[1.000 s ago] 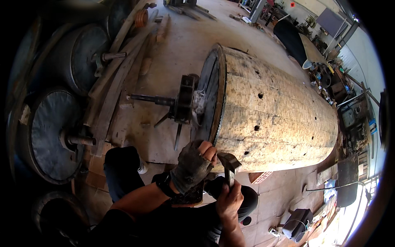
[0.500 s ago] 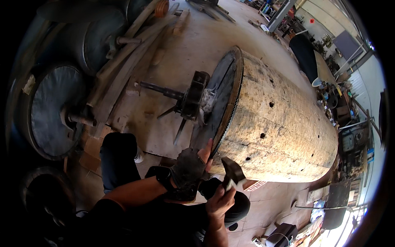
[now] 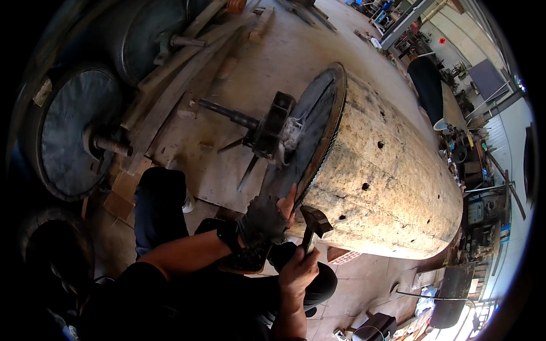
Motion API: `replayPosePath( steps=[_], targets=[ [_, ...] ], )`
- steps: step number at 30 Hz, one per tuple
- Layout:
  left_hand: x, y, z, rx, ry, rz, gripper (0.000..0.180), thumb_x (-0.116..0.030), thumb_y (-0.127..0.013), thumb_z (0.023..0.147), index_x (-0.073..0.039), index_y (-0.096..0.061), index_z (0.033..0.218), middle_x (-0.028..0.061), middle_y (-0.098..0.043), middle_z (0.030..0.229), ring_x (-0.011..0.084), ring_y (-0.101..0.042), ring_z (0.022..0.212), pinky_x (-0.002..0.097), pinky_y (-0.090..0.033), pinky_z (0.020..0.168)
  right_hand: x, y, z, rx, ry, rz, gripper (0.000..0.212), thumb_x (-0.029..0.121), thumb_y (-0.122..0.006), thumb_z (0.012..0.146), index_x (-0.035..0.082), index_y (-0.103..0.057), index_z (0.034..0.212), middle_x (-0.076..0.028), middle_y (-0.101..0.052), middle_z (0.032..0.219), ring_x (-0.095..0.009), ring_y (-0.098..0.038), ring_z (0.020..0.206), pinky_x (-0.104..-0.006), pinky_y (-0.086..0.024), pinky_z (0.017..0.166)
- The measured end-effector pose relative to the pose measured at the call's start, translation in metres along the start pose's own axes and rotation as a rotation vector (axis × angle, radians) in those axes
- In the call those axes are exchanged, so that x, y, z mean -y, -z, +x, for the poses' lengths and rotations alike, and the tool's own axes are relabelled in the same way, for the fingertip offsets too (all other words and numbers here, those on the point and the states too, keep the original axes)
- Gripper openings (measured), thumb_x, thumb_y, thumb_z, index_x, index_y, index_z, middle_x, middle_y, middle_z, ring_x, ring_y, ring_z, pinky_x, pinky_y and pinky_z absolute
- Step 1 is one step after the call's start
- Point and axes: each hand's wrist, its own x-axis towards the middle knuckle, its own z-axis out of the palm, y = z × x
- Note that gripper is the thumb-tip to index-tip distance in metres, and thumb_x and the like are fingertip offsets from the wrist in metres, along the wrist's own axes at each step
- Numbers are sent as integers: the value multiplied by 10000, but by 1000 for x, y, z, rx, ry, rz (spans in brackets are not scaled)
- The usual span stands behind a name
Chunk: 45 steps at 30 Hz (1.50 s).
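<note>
A large wood-sided drum (image 3: 392, 176) lies on its side in front of me, its dark end face (image 3: 310, 128) turned to the left. Wearing a grey fingerless glove, my left hand (image 3: 266, 219) is at the near lower part of the drum's toothed rim (image 3: 323, 156). Its index finger is stretched along the edge; whether anything small is under the fingers cannot be seen. My right hand (image 3: 298, 271) is closed around the handle of a hammer (image 3: 316, 221). The hammer's head is raised just beside the left fingertips, in front of the wood.
From the drum's end a metal shaft (image 3: 230, 113) with a dark bearing block (image 3: 274, 125) sticks out leftward. Wooden beams (image 3: 170, 94) and other metal-faced drums (image 3: 79, 133) stand at left. A brick (image 3: 344, 257) sits under the drum. Cluttered benches (image 3: 483, 170) line the right.
The hammer in my right hand has come up and left, nearer the rim and my left fingers. My left hand stays at the rim. The whole view has shifted slightly.
</note>
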Motion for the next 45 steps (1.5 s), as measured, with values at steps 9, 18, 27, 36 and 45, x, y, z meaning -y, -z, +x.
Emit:
replayPosePath(
  steps=[9,18,27,36,45],
  targets=[
    [-1,1,1,1,-4,-63,852,-174,-672,817,88,-292,1533,125,-598,693,317,-543,551,461,-447,553,-3,6,-2,75,-87,-134,184,119,-600,958,-44,-606,1044,-235,-670,796,-461,-665,686,-490,-515,578],
    [-3,7,0,1,-29,-119,903,-124,-706,822,88,-224,1555,98,-609,716,295,-593,592,450,-499,595,0,-6,1,0,-70,-86,221,154,-571,965,-63,-602,998,-238,-671,751,-425,-688,649,-483,-517,563],
    [0,11,8,-71,-26,-174,824,-159,-691,809,75,-336,1515,137,-598,676,359,-536,540,479,-443,551,7,-13,3,-103,48,8,241,197,-542,1023,-44,-546,1031,-232,-592,695,-259,-567,545,-430,-451,516],
    [3,1,-2,-75,22,-174,790,-179,-677,829,55,-361,1513,159,-597,699,365,-549,566,489,-438,552,9,-15,2,-99,-1,5,214,164,-549,999,-48,-535,968,-249,-615,682,-450,-637,584,-469,-482,507],
    [-1,6,2,-96,-11,-51,779,-219,-660,824,61,-393,1500,154,-554,658,335,-514,526,477,-429,525,9,-8,-2,-26,-34,-90,225,154,-584,985,-59,-562,1057,-262,-651,787,-469,-648,678,-478,-497,568]
  ],
)
